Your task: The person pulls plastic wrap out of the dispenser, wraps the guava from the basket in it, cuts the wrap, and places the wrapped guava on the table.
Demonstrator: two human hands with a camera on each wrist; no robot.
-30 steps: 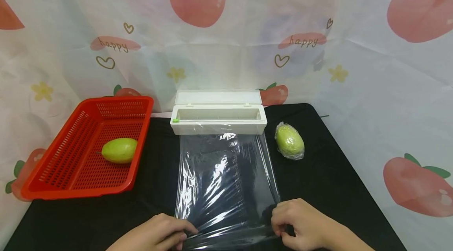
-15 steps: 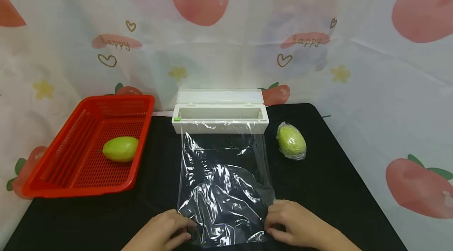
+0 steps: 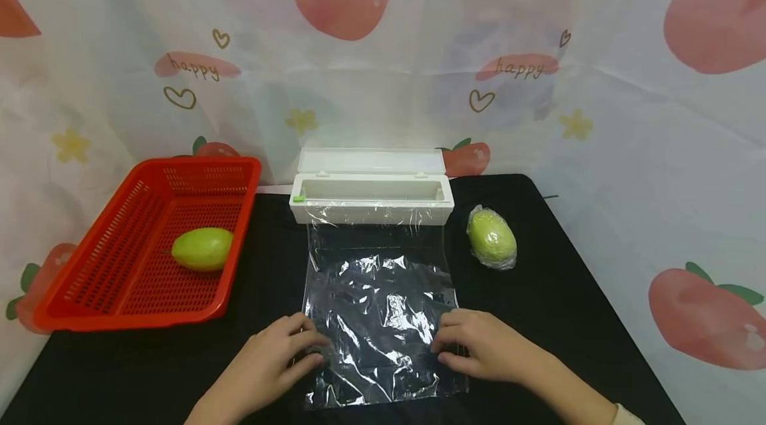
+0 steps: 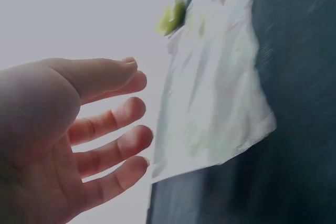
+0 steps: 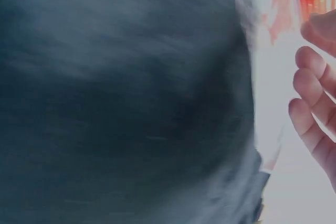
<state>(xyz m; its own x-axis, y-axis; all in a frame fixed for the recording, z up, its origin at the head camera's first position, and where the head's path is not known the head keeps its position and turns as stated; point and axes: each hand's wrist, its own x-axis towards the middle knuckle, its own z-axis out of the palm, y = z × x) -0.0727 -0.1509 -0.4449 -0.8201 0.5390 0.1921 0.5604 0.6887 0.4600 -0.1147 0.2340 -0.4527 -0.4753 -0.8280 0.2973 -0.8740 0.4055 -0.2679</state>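
A sheet of clear plastic wrap (image 3: 383, 345) lies crinkled on the black cloth, stretching toward me from a white wrap dispenser (image 3: 371, 215). Above its left edge is my left hand (image 3: 272, 362), fingers loosely bent. My right hand (image 3: 481, 348) hovers by the right edge in a similar pose. In the left wrist view, that hand (image 4: 89, 129) has nothing between thumb and fingers, with the glossy sheet (image 4: 215, 93) beyond. The right wrist view shows apart, loosely curled fingers (image 5: 310, 77) and no grip on the film. Whether fingertips touch it in the head view is unclear.
On the left stands a red plastic basket (image 3: 224, 292) with a green oval fruit (image 3: 202, 249) inside. A similar fruit wrapped in film (image 3: 492, 237) rests right of the dispenser. The dispenser's lid (image 3: 371, 160) is raised against a patterned curtain (image 3: 383, 99).
Both hands have let go of the wrap's near edge and moved slightly forward along its sides. The sheet, pulled taut earlier, has settled flat and wrinkled on the cloth.
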